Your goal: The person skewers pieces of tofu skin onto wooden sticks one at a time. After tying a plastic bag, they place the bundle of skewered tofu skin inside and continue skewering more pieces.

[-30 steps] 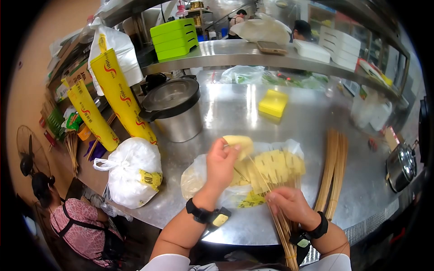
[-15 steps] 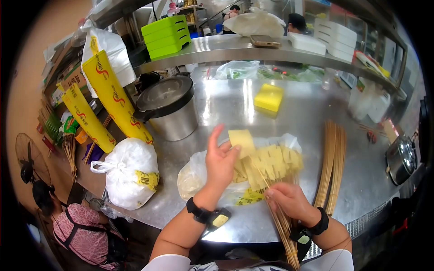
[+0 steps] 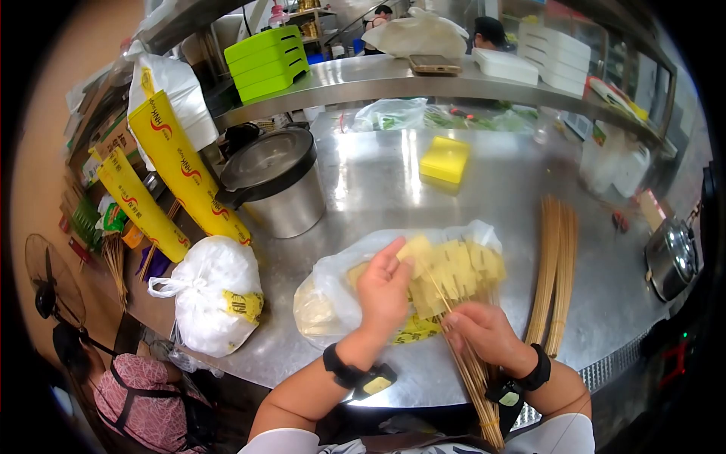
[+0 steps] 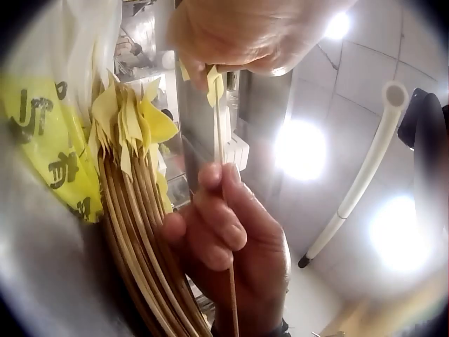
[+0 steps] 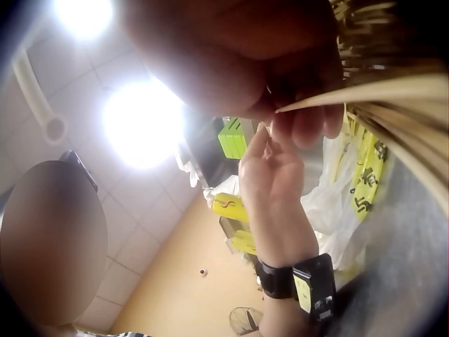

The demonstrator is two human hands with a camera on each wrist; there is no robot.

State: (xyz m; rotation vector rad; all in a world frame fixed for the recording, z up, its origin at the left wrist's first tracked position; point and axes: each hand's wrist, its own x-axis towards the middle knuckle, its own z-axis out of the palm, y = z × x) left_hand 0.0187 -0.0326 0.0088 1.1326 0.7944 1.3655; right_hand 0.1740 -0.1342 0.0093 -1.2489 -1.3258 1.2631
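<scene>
My left hand (image 3: 384, 287) holds a thin yellow sheet (image 3: 414, 248), which looks like tofu skin, between thumb and fingers. In the left wrist view the sheet is folded at the tip of a bamboo skewer (image 4: 219, 133), just under the left hand (image 4: 252, 31). My right hand (image 3: 480, 333) pinches that skewer between thumb and fingers, below the sheet. Beside it lies a bundle of skewers (image 3: 475, 393) whose far ends carry several yellow sheets (image 3: 454, 268). A white plastic bag (image 3: 329, 276) with yellow print is spread under them.
More bare skewers (image 3: 552, 280) lie in bundles to the right. A tied white bag (image 3: 215, 303), a lidded steel pot (image 3: 280, 185) and yellow rolls (image 3: 181, 166) stand to the left. A yellow box (image 3: 444, 160) sits farther back, below a steel shelf (image 3: 363, 89).
My left hand has turned and moved slightly right, folding the sheet at the skewer's tip; its spread fingers have drawn together. The right hand stays on the skewer. The head view has shifted slightly.
</scene>
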